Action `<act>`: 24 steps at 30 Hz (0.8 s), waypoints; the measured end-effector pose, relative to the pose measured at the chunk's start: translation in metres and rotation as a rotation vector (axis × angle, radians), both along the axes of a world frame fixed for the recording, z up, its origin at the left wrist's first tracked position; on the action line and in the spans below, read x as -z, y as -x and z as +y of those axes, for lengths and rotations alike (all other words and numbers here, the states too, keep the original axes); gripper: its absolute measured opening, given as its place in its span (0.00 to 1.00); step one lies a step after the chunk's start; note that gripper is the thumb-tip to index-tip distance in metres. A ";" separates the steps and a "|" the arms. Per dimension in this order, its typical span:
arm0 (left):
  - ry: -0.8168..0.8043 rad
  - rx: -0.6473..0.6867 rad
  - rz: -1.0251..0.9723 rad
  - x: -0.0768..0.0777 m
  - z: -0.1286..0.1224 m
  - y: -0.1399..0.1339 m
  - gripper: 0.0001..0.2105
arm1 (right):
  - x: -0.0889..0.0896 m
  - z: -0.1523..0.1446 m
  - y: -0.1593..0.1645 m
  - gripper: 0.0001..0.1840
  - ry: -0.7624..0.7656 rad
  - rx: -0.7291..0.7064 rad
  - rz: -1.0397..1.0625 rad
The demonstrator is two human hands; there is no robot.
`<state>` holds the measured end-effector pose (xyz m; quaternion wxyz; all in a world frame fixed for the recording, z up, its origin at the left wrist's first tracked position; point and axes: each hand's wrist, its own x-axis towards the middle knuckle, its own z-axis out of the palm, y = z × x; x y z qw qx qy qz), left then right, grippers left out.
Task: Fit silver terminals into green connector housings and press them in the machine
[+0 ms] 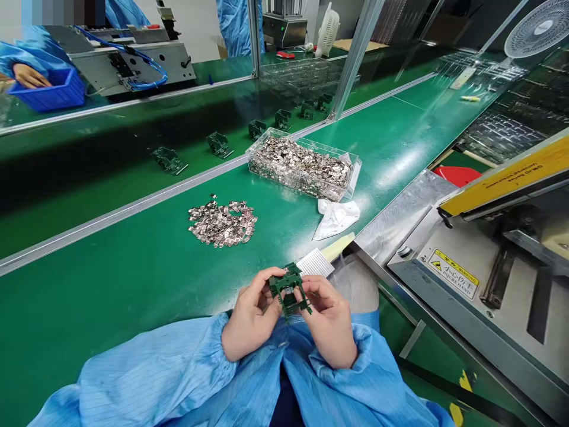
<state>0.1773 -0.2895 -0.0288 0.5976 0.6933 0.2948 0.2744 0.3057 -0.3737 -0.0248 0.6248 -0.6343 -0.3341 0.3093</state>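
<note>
A dark green plastic frame (291, 283) with openings and small pegs is gripped between my two hands, close to my body. My left hand (255, 314) pinches its left side with thumb and fingers. On the opposite side, my right hand (328, 317) is closed around the edge with its thumb on the front. Whether a small metal piece sits in the frame I cannot tell. Beyond my hands lies a loose pile of small shiny metal pieces (222, 223) on the green table (146, 267). A clear plastic box (355, 178) full of the same pieces stands farther back.
Crumpled white paper (336, 218) lies by the box. Several green frames (219, 144) line the belt behind a metal rail (151, 196). A grey machine (480, 296) with a warning label stands right. Across the line, a co-worker's hand (31, 76) reaches into a blue bin (48, 95).
</note>
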 end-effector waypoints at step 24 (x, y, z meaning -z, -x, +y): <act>-0.084 -0.098 -0.059 -0.002 0.004 -0.015 0.14 | 0.026 -0.038 -0.011 0.17 0.065 0.203 0.151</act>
